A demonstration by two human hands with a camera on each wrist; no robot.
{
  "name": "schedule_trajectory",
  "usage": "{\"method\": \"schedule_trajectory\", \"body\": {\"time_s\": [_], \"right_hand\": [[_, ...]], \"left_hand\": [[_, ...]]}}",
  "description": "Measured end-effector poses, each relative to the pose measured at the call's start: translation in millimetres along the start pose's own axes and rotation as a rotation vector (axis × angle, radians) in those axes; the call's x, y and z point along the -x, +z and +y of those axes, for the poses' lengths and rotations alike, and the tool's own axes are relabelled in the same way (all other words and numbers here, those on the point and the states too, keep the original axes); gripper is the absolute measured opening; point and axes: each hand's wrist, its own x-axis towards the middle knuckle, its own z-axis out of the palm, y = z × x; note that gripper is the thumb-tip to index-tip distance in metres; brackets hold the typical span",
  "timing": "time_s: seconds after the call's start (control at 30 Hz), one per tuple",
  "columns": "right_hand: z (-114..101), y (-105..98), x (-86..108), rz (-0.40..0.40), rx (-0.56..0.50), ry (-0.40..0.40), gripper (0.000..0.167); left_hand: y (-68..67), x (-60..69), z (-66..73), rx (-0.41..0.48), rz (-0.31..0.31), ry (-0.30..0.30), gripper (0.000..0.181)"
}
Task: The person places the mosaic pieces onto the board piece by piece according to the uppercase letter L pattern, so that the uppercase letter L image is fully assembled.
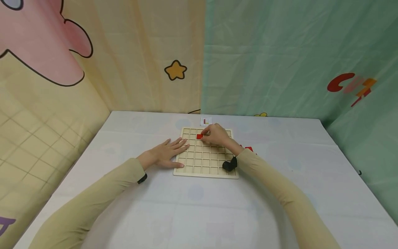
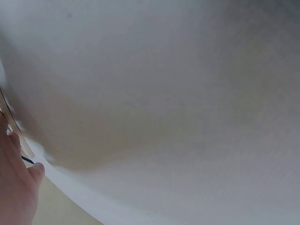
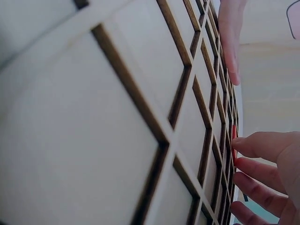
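Note:
A square wooden grid board (image 1: 205,175) lies on the white table. Near its far edge, left of centre, a red square tile (image 1: 199,137) sits at one cell. My right hand (image 1: 216,135) reaches over the board and pinches that tile between thumb and a finger. In the right wrist view, the fingertips (image 3: 238,161) meet the red tile (image 3: 234,133) at board level, the other fingers spread beside it. My left hand (image 1: 166,153) rests with straight, spread fingers on the board's left edge. Only part of the left hand (image 2: 18,178) shows in the left wrist view.
Behind the board lies a small printed card (image 1: 206,121) with a coloured grid. More red tiles (image 1: 248,148) lie right of the board, partly hidden by the right forearm. Cartoon-printed curtains (image 1: 149,86) stand along the table's far edge and sides.

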Motion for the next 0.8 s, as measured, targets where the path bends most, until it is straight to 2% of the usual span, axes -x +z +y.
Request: {"method": "schedule_trajectory", "body": {"time_s": [0.3, 0.5, 0.8], "right_hand": [[-4, -6, 10.2, 0.044, 0.045, -0.003, 0.026], [-5, -20, 22.8, 0.114, 0.008, 0.026, 0.025], [6, -40, 42.5, 0.164, -0.007, -0.009, 0.028]], "left_hand": [[0.8, -3.0, -1.7, 0.000, -0.013, -0.011, 0.084], [0.6, -2.8, -0.2, 0.004, -0.005, -0.007, 0.084], [2.9, -2.6, -2.3, 0.011, 0.004, -0.009, 0.084]]}}
